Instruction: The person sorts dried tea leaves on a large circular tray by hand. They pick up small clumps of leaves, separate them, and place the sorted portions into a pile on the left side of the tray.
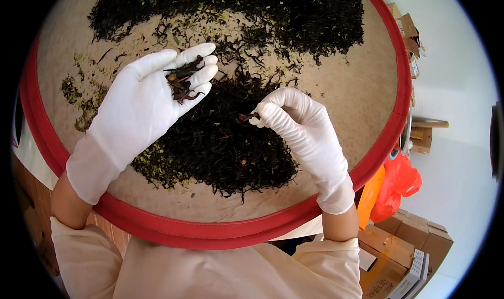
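My left hand (145, 90), in a white glove, is turned palm up above the round tray, its fingers partly curled under a few dark twisted dried leaves (183, 80). My right hand (262, 112), gloved too, pinches a small brownish dried leaf (246, 117) between thumb and fingertips. Below it lies a heap of dark dried leaves (232, 149), which look like tea, with yellow-green bits at its left edge. A larger dark leaf heap (275, 8) spreads across the far side. Loose dark strands and pale green flakes are scattered between the two heaps.
The tray's raised red fabric rim (220, 232) curves close in front of my body. Right of it are a red plastic bag (397, 185), an orange bag (370, 192) and cardboard boxes (384, 244). More cartons (409, 27) stand along the wall at the upper right.
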The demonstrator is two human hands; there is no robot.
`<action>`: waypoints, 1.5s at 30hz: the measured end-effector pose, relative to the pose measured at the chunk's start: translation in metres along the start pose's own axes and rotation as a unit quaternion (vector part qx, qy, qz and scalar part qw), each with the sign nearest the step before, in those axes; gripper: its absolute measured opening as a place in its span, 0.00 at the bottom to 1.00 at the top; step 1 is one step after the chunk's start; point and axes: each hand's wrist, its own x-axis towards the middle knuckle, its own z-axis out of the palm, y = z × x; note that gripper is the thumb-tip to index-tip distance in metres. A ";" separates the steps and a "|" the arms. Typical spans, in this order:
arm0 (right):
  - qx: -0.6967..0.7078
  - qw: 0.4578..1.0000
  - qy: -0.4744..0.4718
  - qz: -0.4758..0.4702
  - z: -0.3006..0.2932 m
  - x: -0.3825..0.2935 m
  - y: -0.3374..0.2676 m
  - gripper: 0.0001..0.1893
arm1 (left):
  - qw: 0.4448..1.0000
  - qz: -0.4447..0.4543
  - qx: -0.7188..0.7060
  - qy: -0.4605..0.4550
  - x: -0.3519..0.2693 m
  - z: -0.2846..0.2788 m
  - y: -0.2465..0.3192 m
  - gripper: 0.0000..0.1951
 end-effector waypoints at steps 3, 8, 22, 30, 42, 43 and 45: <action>-0.017 0.999 0.010 -0.029 0.003 0.000 0.000 0.10 | 0.999 -0.025 -0.010 -0.044 0.001 -0.007 -0.001 0.26; -0.147 0.951 0.043 -0.267 0.017 0.011 -0.004 0.06 | 0.990 -0.103 -0.044 -0.090 -0.001 -0.004 -0.015 0.25; -0.414 0.863 0.037 -0.286 0.002 0.013 0.018 0.14 | 0.999 0.011 -0.007 -0.041 0.001 -0.007 0.007 0.25; -0.437 0.857 0.047 -0.268 0.012 0.013 0.026 0.08 | 0.998 0.006 -0.005 -0.057 0.001 -0.012 0.009 0.25; -0.045 0.996 -0.024 -0.072 0.002 -0.003 0.003 0.12 | 0.999 -0.014 -0.026 -0.046 0.004 -0.014 0.003 0.25; 0.001 0.999 -0.035 -0.035 0.001 -0.005 0.001 0.13 | 0.999 -0.014 -0.023 -0.035 0.003 -0.011 0.002 0.25; 0.059 0.996 -0.060 -0.015 -0.004 -0.006 0.000 0.15 | 1.000 -0.014 -0.017 -0.014 0.000 -0.006 0.002 0.25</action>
